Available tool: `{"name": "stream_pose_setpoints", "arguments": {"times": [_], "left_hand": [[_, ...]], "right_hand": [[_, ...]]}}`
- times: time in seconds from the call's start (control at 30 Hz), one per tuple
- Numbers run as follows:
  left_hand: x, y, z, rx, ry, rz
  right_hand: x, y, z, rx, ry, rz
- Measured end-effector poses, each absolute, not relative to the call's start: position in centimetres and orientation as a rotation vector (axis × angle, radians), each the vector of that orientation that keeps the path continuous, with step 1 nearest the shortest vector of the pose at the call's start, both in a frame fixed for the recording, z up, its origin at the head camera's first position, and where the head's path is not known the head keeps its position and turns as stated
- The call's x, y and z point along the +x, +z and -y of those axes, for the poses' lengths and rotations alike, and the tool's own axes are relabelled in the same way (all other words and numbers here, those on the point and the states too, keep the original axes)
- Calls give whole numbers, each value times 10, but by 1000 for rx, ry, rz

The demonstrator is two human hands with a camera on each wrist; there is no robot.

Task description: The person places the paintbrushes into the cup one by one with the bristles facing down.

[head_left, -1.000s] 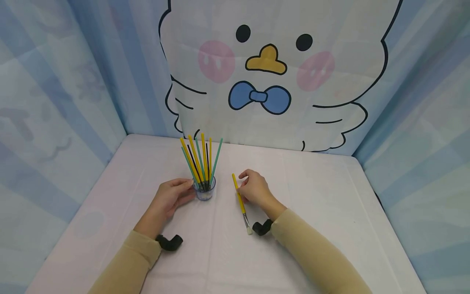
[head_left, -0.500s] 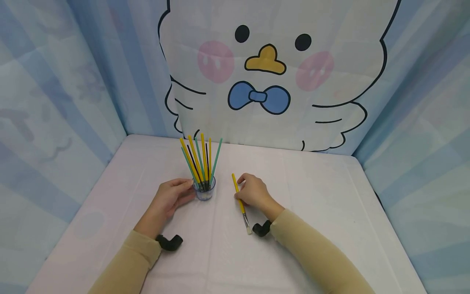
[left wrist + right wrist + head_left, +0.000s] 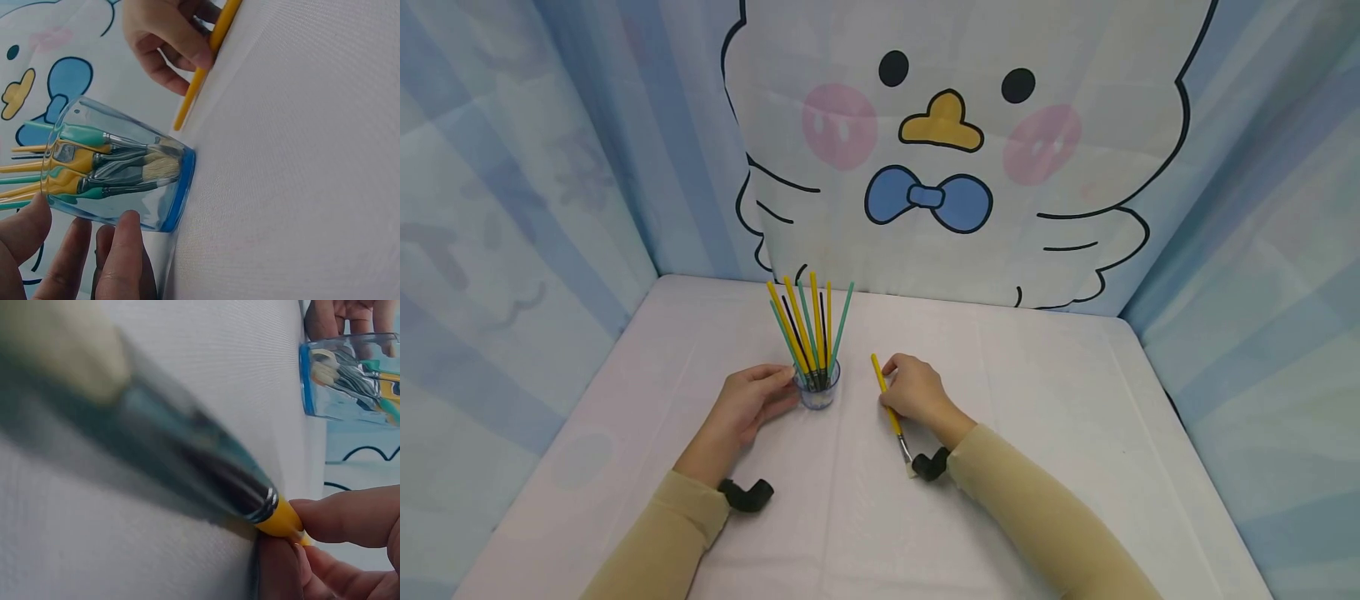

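A clear plastic cup [image 3: 817, 400] with a blue base stands on the table, and several paintbrushes [image 3: 811, 333] with yellow, green and black handles lean in it, bristles down. My left hand [image 3: 748, 404] is at the cup's left side; in the left wrist view its thumb is by the rim and its fairly straight fingertips rest near the wall. To the right of the cup my right hand [image 3: 917, 390] pinches a yellow paintbrush [image 3: 877, 369] by its handle. That brush's pale bristles point toward me, close to the table, partly behind the black wrist piece in the head view.
A pale cloth covers the table [image 3: 1037, 383]. Behind it hangs a curtain [image 3: 925, 250] printed with a white cartoon bird, and blue striped curtains [image 3: 512, 250] flank both sides. A black wrist piece [image 3: 747, 496] sticks out from the left sleeve.
My right hand's fingers have shifted slightly to the left and now close on the yellow paintbrush. The brush has barely moved. The left hand and the cup stay in place.
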State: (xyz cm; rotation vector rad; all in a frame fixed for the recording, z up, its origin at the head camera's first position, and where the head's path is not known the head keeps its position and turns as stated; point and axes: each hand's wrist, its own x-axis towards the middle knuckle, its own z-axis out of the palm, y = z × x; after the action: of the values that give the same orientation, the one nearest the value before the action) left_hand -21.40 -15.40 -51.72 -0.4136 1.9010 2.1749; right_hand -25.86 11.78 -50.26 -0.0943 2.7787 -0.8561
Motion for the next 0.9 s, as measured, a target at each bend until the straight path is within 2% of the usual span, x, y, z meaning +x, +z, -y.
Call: {"name": "stream_pose_setpoints", "arguments": {"times": [0.2,0.9], "left_hand": [[-214,-517,154,-420,2176,-1894],[-216,-519,155,-406,2192,-1879]], "right_hand": [[-260,-503,-120,-65,-896,-2754],[-258,-491,-126,-51,-1611,-2460]]}}
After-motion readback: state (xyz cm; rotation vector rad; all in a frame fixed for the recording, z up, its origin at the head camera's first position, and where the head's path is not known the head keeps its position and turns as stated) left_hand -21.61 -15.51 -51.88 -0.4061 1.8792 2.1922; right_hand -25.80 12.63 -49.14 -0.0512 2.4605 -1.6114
